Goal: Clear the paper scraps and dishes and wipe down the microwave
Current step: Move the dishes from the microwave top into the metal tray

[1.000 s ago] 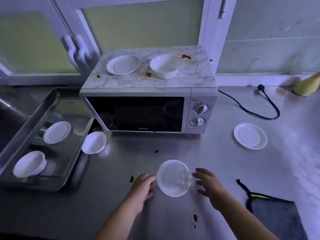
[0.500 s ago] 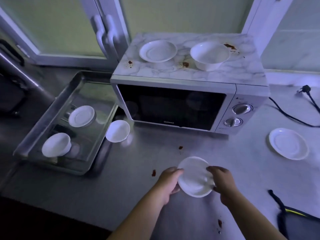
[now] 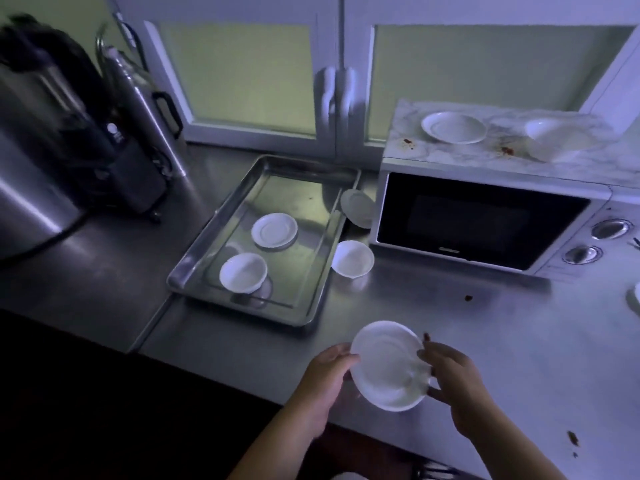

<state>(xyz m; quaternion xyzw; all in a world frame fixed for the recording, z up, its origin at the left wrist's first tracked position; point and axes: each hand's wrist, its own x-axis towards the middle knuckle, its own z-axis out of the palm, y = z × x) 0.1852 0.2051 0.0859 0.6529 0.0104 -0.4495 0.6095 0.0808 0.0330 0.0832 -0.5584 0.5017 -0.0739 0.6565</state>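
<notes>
A white plate [image 3: 389,363] is lifted over the front of the steel counter. My left hand [image 3: 327,379] grips its left rim and my right hand [image 3: 453,382] grips its right rim. The white microwave [image 3: 485,216] stands at the right, its marbled top stained, with a saucer [image 3: 453,127] and a bowl [image 3: 554,140] on it. The metal tray [image 3: 311,292] to its left holds a saucer [image 3: 274,230] and a small bowl [image 3: 243,272]. Another small bowl [image 3: 352,258] and a tilted plate [image 3: 358,207] sit between tray and microwave.
Large steel urns [image 3: 69,133] stand at the back left. White cabinet doors [image 3: 336,91] rise behind the tray. Brown stains [image 3: 468,298] dot the counter [image 3: 519,341]. The rim of a further dish [image 3: 635,299] shows at the right edge.
Both hands closed on the plate and lifted it off the counter. The plate and the view have shifted left, toward the tray.
</notes>
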